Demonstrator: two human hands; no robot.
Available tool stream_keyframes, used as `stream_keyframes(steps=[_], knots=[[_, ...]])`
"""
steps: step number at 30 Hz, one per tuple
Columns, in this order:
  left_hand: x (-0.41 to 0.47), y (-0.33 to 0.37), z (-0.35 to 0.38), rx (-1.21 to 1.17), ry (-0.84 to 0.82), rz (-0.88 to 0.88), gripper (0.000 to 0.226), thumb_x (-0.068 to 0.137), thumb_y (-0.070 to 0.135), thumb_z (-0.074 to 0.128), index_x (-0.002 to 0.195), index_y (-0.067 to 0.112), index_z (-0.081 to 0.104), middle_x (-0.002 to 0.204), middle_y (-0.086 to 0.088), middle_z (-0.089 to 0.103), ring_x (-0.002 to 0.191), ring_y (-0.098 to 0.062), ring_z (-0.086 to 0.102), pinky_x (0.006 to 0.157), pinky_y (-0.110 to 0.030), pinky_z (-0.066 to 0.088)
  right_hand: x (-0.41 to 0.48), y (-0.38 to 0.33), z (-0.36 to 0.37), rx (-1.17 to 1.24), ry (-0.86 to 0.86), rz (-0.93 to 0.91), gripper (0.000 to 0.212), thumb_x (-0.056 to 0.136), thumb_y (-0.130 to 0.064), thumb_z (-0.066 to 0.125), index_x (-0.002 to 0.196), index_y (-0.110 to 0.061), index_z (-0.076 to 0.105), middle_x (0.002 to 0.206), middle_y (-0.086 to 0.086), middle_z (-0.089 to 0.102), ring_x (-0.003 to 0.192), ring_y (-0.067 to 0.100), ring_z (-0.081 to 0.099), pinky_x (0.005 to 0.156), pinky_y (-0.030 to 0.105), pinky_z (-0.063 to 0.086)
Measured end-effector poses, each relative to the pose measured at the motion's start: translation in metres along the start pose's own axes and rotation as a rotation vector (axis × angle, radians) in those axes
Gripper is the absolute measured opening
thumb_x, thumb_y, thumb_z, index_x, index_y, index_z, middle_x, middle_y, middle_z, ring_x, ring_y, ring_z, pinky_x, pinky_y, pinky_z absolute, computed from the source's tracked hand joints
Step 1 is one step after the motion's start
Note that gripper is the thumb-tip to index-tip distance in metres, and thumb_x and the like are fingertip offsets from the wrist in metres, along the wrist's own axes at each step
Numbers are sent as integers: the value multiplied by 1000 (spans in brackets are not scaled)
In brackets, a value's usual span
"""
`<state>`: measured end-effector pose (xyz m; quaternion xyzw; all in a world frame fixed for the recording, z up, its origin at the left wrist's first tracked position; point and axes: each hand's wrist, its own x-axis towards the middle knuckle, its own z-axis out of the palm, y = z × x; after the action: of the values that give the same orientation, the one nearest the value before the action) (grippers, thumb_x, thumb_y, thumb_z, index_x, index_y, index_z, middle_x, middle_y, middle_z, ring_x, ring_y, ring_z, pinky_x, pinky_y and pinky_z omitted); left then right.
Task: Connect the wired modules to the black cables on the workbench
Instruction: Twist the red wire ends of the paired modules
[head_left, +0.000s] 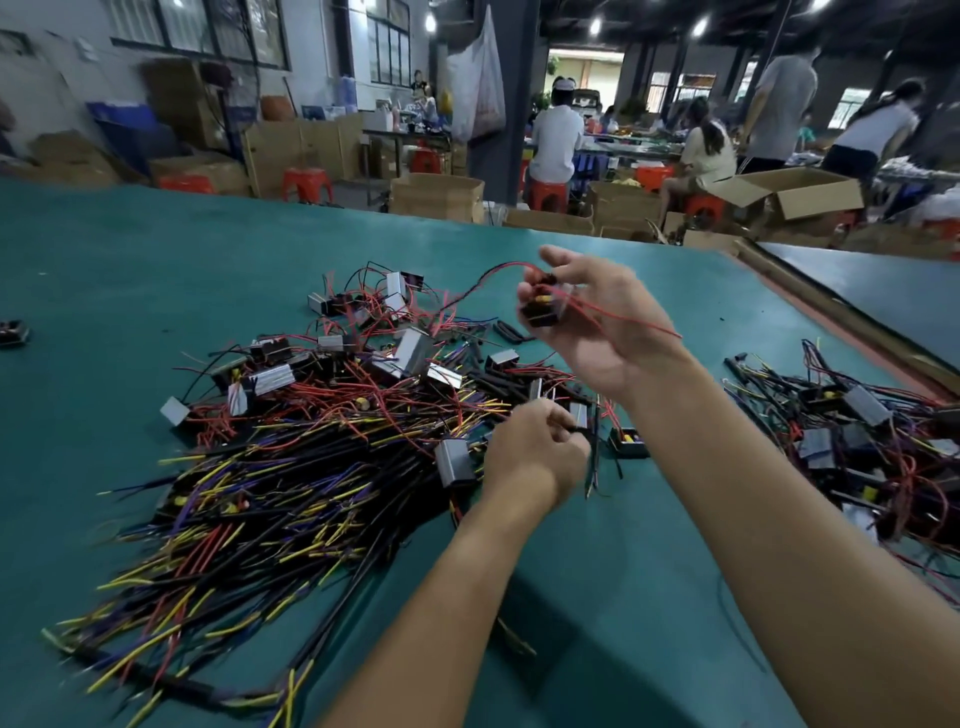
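My right hand (608, 322) is raised above the green workbench (130, 270) and grips a small black wired module (540, 312) with a yellow part; thin red wires trail from it to both sides. My left hand (535, 447) is lower, over the edge of the pile, its curled fingers pinching a thin black cable (592, 462) that hangs down. A big heap of black cables with yellow, purple and red ends (270, 493) lies at centre left. Several silver-and-black modules with red wires (410, 353) lie behind it.
A second heap of wired modules and cables (872, 447) lies at the right. One lone module (13, 332) sits at the far left edge. A wooden rail (831, 306) borders the bench on the right. People sit among cardboard boxes (436, 197) beyond.
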<state>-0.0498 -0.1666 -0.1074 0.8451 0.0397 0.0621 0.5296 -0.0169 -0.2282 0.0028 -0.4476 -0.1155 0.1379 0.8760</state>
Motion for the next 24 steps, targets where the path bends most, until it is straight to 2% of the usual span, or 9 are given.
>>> stream_keyframes(steps=[3,6,8,10,13,15,19,21,24], knots=[[2,7,-12,-534,64,-127,18,87,3,51,82,19,58,80,-7,70,59,-10,55,58,-21,45,-24,-13,-16,-5,-43,-11,25,87,0,35,105,-8,51,79,8,54,64,17,55,65,28,49],[2,13,-31,-972,73,-252,33,84,-6,35,109,8,52,92,-14,71,78,-24,58,74,-35,49,-52,-17,-39,-179,-134,-1,26,72,-2,42,94,-9,53,70,4,53,57,17,51,55,25,47],[0,14,-40,-1203,27,-269,41,79,-7,27,115,2,45,101,-20,68,78,-29,58,74,-39,51,-68,-12,-56,-362,-156,16,27,66,0,45,89,-8,54,66,5,52,52,18,50,49,25,43],[-3,15,-46,-1307,-19,-263,33,81,1,28,109,3,45,105,-21,68,75,-29,59,71,-38,54,-80,-2,-73,-428,-146,84,34,62,4,44,94,-3,54,62,10,52,47,20,50,43,22,42],[-3,14,-47,-1308,-69,-305,33,89,20,40,113,-1,48,100,-19,70,68,-27,62,63,-34,56,-93,11,-94,-563,-193,212,46,70,8,55,115,2,47,63,17,55,48,22,53,44,24,43],[-2,14,-45,-1258,-63,-348,39,91,30,50,116,0,49,89,-13,72,58,-21,61,53,-27,56,-100,16,-102,-755,-301,310,47,88,4,61,129,-3,40,76,17,64,62,24,59,59,26,48],[1,12,-37,-1024,-60,-407,18,92,29,60,90,11,59,59,4,64,36,-7,49,38,-15,45,-110,18,-102,-883,-429,417,30,101,-7,45,131,-7,42,98,14,72,87,22,65,78,27,52],[1,11,-34,-955,-89,-422,16,93,22,59,80,13,60,52,7,59,33,-4,44,35,-14,40,-111,20,-100,-856,-386,410,26,102,-13,44,126,-4,49,101,15,74,92,22,67,85,28,54],[-1,14,-31,-938,-178,-415,18,96,15,50,80,15,60,50,8,55,33,-4,40,35,-12,36,-106,28,-96,-814,-169,338,28,103,-17,44,118,2,57,96,15,75,87,24,69,86,31,54]])
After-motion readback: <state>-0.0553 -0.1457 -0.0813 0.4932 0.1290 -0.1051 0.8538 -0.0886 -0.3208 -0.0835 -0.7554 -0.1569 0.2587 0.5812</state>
